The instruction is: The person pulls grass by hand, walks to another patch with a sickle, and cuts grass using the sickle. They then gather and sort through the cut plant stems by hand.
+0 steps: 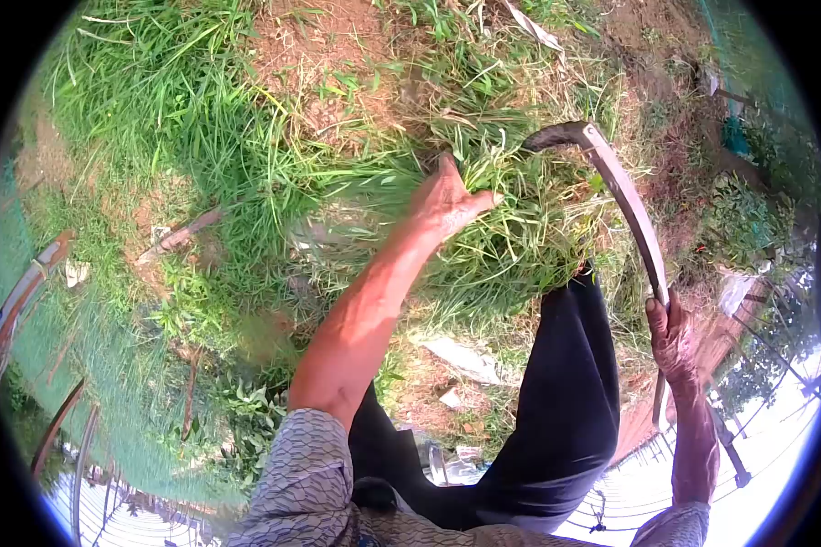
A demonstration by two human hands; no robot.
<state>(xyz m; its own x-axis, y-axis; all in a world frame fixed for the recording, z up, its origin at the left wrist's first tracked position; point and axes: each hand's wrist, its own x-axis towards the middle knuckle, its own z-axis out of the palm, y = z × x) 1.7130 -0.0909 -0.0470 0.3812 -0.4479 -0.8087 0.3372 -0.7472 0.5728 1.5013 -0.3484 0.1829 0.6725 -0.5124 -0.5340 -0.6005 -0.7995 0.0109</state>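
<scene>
My right hand (677, 342) is wrapped around the lower part of a long curved sickle (631, 205), held raised at the right. Its upper end bends left into a short dark hook above the grass. My left hand (449, 199) reaches forward onto a heap of loose green grass (506, 232). Its thumb points out to the right, apart from the forefinger; the other fingers are mostly hidden. The sickle's hooked end is to the right of my left hand, not touching it.
Tall green grass (173, 100) grows at the upper left, beside bare reddish soil (324, 55). My dark-trousered legs (561, 392) are bent below the heap. A pale flat scrap (465, 358) lies between them. Green netting (119, 365) runs along the left.
</scene>
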